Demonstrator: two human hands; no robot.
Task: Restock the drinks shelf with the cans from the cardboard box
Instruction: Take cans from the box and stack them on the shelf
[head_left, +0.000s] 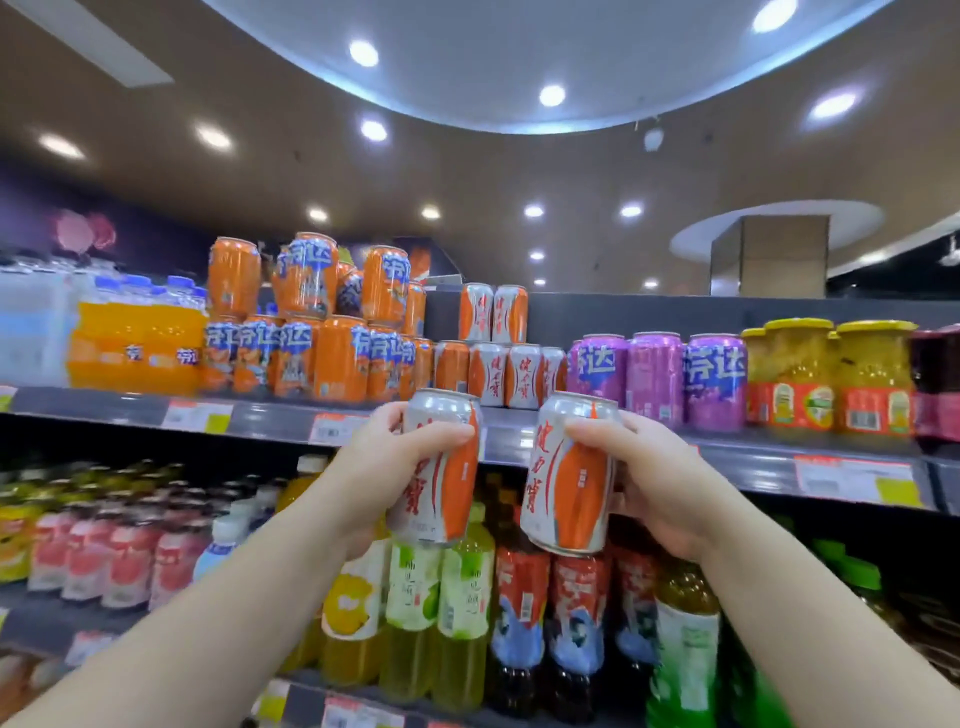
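My left hand (387, 462) grips a silver-and-orange can (444, 483), held upright just below the top shelf's front edge (270, 421). My right hand (657, 483) grips a second can of the same kind (569, 493), tilted slightly, a little to the right of the first. Straight behind both, on the top shelf, stands a stack of matching silver-and-orange cans (493, 343), two levels high. The cardboard box is out of view.
Orange soda cans (311, 322) are stacked left of the matching stack and purple cans (657, 379) stand to its right, then yellow-lidded jars (831, 374). Bottled drinks (441, 613) fill the shelf below. Price tags line the shelf edges.
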